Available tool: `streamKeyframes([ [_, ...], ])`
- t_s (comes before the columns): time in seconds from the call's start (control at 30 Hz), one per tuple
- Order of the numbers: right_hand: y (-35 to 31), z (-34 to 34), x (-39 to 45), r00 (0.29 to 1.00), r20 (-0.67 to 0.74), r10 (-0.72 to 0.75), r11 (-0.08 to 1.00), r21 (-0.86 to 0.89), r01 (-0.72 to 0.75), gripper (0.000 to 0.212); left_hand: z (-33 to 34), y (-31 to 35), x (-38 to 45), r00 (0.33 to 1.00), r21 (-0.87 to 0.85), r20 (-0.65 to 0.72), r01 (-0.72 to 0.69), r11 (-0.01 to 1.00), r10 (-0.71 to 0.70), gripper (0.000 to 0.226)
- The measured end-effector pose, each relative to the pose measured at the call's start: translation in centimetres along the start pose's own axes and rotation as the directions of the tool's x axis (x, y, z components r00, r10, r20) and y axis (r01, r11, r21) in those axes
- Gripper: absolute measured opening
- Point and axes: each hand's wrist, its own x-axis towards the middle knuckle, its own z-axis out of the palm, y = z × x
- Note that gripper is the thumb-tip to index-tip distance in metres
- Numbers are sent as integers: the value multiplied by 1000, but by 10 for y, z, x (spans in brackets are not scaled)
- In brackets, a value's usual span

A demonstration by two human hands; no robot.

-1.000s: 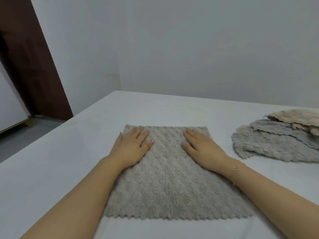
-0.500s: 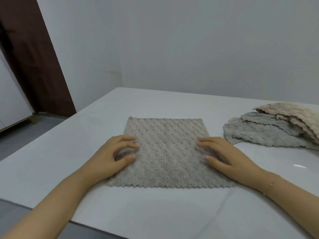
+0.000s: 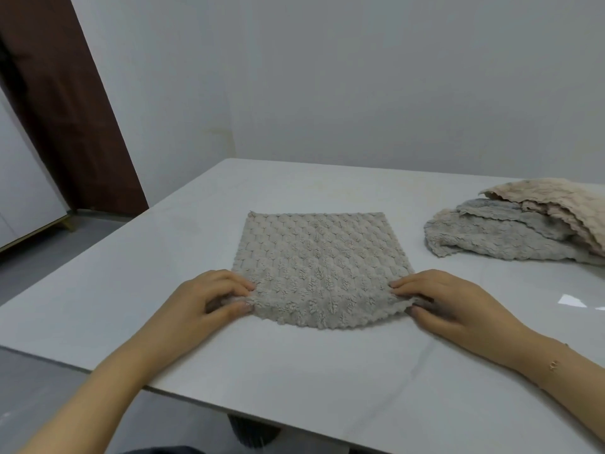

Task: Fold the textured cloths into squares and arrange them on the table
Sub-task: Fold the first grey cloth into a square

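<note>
A grey textured cloth [image 3: 319, 263] lies spread flat on the white table [image 3: 294, 371], its scalloped near edge bulging toward me. My left hand [image 3: 209, 301] pinches the cloth's near left corner between thumb and fingers. My right hand [image 3: 445, 301] pinches the near right corner the same way. Both corners are lifted slightly off the table.
A loose pile of unfolded cloths [image 3: 523, 224], grey below and beige on top, sits at the right of the table. The table's near edge runs diagonally below my forearms. A brown door [image 3: 65, 103] and grey floor lie to the left, a wall behind.
My hands slid from the cloth's far part down along its sides to the near corners and closed on them. The view pulled back from the table.
</note>
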Motion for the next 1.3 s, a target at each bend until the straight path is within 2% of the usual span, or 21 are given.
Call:
streamKeyframes([
  [0.13,1,0,1,999,-32,16,1000,26,-15,14,0,-1,4,995,-118,-9,99,988,-101,28],
  [0.23,-3,-6,0,982,-121,144,969,221,-114,11,1,2,2,988,-181,-12,147,972,-152,23],
  [0.37,-11,-9,1,944,-109,312,790,582,-194,17,-5,6,2,981,-301,69,193,934,-180,33],
  [0.5,-11,-5,11,926,-68,371,633,748,-199,22,-11,8,14,971,-387,16,225,894,-237,38],
  [0.57,-1,-3,21,911,-75,407,604,770,-207,22,-15,12,26,966,-427,-6,231,874,-259,33],
  [0.63,11,-1,35,900,-82,428,599,771,-215,35,-21,14,45,964,-413,-10,240,879,-267,33],
  [0.73,25,0,67,893,-54,448,589,769,-248,26,-31,10,79,945,-440,50,311,842,-323,40],
  [0.8,36,1,89,883,-22,469,576,766,-287,24,-29,1,98,909,-497,125,404,768,-397,41],
  [0.87,47,6,106,871,22,491,571,747,-341,23,-19,-11,111,868,-487,123,475,733,-481,39],
  [1.0,62,18,115,854,21,520,585,719,-374,22,-5,-24,119,840,-366,-54,487,793,-540,37],
  [1.07,65,19,116,845,14,535,598,700,-391,23,-7,-20,116,846,-386,-53,472,792,-530,33],
  [1.2,67,21,118,832,16,554,573,718,-396,21,-10,-22,111,888,-387,66,444,808,-455,40],
  [1.3,69,24,118,823,4,568,580,708,-403,22,-7,-32,113,876,-349,4,453,820,-483,36],
])
